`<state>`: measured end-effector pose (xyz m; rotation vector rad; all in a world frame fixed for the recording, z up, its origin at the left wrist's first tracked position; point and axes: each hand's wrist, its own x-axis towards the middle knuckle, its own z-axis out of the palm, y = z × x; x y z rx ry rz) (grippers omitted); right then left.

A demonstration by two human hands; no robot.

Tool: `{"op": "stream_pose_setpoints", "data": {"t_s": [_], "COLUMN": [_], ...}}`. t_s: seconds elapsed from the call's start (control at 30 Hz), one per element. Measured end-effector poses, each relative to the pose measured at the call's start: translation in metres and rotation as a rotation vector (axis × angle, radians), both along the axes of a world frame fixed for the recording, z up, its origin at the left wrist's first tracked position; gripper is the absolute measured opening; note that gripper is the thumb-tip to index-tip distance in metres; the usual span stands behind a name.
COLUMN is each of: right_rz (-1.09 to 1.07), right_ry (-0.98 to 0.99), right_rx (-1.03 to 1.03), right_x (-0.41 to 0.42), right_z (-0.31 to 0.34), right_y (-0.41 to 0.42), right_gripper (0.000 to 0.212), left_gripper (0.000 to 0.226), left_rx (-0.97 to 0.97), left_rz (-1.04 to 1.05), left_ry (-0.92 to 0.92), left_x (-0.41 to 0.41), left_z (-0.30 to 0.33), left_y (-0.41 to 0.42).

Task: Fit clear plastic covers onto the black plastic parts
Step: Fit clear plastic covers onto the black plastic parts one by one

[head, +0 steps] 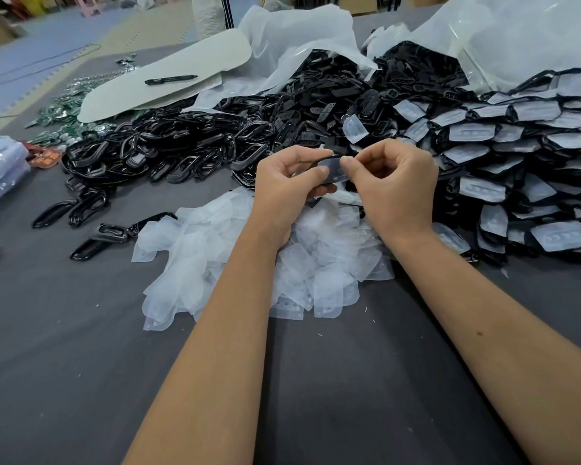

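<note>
Two hands work one black part above heaps too many to count.
Across the dark worktop (pixel 81 347) lie three heaps: bare black parts (pixel 188 142) at the back, covered parts (pixel 517 156) to the right, loose clear covers (pixel 249 250) under the wrists. Between the hands, one black part (pixel 332 171) with a clear cover on it is held; left hand (pixel 284 193) fingers curl beneath it with the thumb on top, right hand (pixel 391 189) pinches its right end.
</note>
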<state>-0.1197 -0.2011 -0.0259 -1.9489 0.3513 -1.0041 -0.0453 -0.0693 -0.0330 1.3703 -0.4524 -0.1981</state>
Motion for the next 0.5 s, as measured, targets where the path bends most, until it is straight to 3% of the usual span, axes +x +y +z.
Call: {"op": "stream_pose_setpoints", "data": {"t_s": [0.5], "right_rz": [-0.003], "right_ry": [0.024], "right_rx": [0.005], "right_x": [0.0], "right_z": [0.0003], "right_y": [0.0015], "right_gripper": [0.018], "left_gripper": [0.015], "left_rx": [-0.012], "left_rz": [0.0], "left_ry": [0.015], "left_x": [0.0001], "left_z": [0.0001], "left_y": [-0.0004]}}
